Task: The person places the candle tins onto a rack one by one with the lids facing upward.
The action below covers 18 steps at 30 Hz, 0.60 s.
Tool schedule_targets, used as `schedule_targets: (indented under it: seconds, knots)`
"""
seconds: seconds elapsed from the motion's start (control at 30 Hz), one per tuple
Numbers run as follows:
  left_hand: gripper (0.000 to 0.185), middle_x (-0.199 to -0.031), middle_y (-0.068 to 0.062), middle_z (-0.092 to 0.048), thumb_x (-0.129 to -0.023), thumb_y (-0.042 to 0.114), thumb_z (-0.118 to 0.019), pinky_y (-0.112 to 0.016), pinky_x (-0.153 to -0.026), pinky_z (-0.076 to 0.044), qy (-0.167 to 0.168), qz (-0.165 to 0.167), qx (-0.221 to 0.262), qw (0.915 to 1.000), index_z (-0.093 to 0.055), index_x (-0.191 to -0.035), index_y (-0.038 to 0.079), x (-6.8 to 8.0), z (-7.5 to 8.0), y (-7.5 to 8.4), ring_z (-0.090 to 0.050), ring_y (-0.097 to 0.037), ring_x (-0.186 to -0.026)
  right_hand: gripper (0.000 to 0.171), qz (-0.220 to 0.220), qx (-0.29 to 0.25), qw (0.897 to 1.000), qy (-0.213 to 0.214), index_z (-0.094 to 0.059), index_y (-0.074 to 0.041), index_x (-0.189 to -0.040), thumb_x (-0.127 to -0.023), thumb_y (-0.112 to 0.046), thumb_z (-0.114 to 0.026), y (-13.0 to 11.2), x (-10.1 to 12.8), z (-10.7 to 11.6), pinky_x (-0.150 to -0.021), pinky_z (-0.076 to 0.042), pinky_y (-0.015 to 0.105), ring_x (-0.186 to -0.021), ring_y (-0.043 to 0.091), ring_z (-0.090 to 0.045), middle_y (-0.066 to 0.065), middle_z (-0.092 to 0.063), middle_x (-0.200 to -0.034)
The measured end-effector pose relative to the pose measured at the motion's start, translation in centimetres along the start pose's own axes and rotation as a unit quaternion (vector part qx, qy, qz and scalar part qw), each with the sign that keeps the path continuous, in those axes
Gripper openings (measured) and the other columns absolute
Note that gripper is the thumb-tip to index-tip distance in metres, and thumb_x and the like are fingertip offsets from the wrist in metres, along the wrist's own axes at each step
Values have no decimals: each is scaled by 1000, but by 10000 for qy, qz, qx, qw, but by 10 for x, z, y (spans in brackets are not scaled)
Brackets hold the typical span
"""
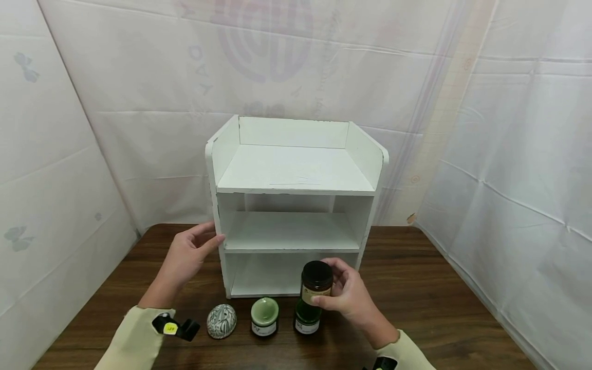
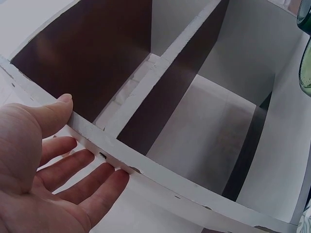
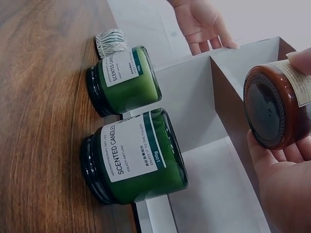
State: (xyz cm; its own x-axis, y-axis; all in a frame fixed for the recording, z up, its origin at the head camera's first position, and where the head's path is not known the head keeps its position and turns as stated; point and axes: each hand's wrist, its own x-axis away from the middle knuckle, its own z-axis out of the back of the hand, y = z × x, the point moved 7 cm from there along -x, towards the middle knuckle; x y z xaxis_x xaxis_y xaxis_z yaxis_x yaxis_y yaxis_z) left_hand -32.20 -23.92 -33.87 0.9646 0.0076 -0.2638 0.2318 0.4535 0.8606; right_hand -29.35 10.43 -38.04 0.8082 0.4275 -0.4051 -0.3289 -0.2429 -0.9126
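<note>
My right hand (image 1: pixel 349 295) grips a brown glass jar (image 1: pixel 316 282) with a black lid and cream label. The jar is upright, lifted in front of the white shelf (image 1: pixel 291 234), and its glass base shows in the right wrist view. My left hand (image 1: pixel 187 257) holds the shelf's left side panel at its front edge, thumb (image 2: pixel 56 114) on the edge and fingers along the outer face. On the table stand two green scented candle jars, one at middle (image 1: pixel 264 314) and one at right (image 3: pixel 138 158), the latter partly covered by the held jar in the head view.
Left of the candles lies a small rounded grey-and-white patterned object (image 1: pixel 221 321). The shelf has an open top with raised sides and two tiers below. It stands on a dark wooden table (image 1: pixel 430 288), with white sheeting (image 1: pixel 152 77) hung behind and at both sides.
</note>
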Motion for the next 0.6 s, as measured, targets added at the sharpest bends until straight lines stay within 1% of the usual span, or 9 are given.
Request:
schedule_targets:
  seconds: [0.2, 0.37, 0.6]
  knots:
    - [65, -140, -14, -64, -98, 50, -66, -16, -87, -51, 7, 73, -20, 10000, -54, -149, 12, 0, 0, -2, -60, 2, -111, 65, -106, 50, 9999, 66, -50, 11, -130, -78, 0, -86, 1, 1, 0, -91, -56, 24, -107, 10, -66, -2, -67, -118]
    - [64, -141, -14, -63, -98, 49, -66, -16, -87, -51, 21, 67, -24, 10000, -54, -149, 12, 0, 0, -2, -60, 1, -111, 66, -104, 89, 9999, 4, -49, 16, -132, -79, 1, -85, 1, 1, -2, -90, -57, 25, -107, 11, -67, -2, -69, -119]
    - [63, -141, -16, -63, -99, 46, -66, -15, -86, -51, -11, -4, 22, 10000, -53, -149, 11, 0, 0, 1, -60, 3, -110, 65, -81, 248, 9997, 11, -52, 14, -133, -79, 0, -85, -1, 1, -3, -91, -56, 25, -106, 11, -67, -1, -69, -118]
